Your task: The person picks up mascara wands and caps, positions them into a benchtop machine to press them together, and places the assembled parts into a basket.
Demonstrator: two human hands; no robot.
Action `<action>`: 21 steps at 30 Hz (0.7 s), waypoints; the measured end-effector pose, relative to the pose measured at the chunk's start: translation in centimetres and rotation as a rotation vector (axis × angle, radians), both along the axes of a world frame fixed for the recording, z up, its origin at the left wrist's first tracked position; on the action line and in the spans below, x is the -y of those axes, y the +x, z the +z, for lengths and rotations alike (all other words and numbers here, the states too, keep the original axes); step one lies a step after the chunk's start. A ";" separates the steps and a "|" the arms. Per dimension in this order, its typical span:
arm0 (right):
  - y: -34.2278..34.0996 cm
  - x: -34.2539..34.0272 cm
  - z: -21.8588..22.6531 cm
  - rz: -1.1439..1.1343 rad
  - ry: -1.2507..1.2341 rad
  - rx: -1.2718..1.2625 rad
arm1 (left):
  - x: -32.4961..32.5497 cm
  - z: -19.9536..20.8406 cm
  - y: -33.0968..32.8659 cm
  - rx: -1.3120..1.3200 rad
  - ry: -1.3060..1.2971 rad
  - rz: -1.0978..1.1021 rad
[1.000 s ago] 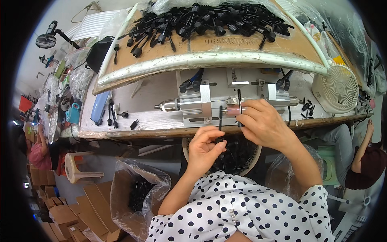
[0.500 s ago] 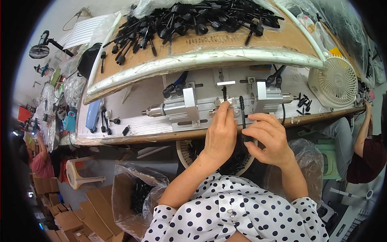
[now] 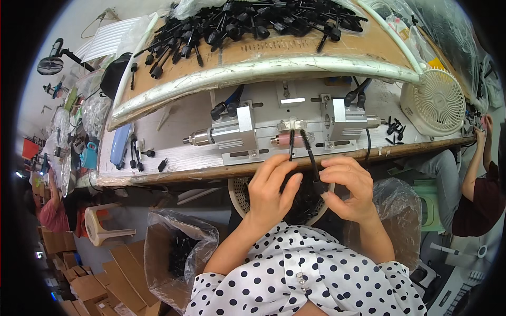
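Observation:
My left hand (image 3: 270, 192) pinches a thin black mascara brush (image 3: 291, 143), its bristled end pointing away from me. Beside it, my right hand (image 3: 349, 188) grips a black mascara wand with a thick cap (image 3: 311, 160). The wand leans to the left, so the two bristled tips are close together. Both tips are just in front of a small metal holder (image 3: 291, 125) at the middle of a bench fixture. Silver pneumatic blocks flank that holder, a left block (image 3: 232, 134) and a right block (image 3: 345, 124).
A cardboard-lined tray (image 3: 226, 66) heaped with mascara wands slopes above the bench. A white fan (image 3: 437, 102) stands at the right. Below the bench edge are a basket (image 3: 237, 197) and a plastic-lined box (image 3: 158, 247). Another person's arm (image 3: 477, 163) is at far right.
My left hand has drawn back from the holder toward me, bringing the brush out of it. The wand in my right hand has tipped leftward.

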State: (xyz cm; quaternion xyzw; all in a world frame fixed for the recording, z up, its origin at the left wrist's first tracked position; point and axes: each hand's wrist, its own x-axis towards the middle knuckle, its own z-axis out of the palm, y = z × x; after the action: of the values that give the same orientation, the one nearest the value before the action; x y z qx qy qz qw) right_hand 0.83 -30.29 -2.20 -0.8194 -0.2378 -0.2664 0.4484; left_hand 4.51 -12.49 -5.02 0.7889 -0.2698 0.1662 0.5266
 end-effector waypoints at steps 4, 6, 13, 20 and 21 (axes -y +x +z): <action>-0.3 -1.3 -0.7 0.064 0.005 -0.011 | -1.2 0.3 -1.1 -0.388 -0.305 -0.175; -0.3 -2.1 -0.9 0.078 -0.037 0.022 | -1.2 0.5 -1.3 -0.574 -0.472 -0.263; -0.7 -2.7 -1.2 0.100 -0.045 0.015 | -1.6 0.3 -1.2 -0.870 -0.666 -0.416; -0.7 -3.3 -0.9 0.069 -0.081 0.075 | -2.0 -0.1 -1.2 -1.031 -0.772 -0.517; -0.7 -3.3 -0.9 0.065 -0.081 0.085 | -2.0 -0.1 -1.2 -1.024 -0.803 -0.542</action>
State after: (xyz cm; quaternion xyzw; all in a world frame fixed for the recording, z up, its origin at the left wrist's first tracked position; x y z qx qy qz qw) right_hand 0.14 -26.95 -3.14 -0.8166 -0.2937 -0.2763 0.4130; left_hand 3.33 -10.45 -5.13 0.4177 -0.0928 -0.2762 0.8606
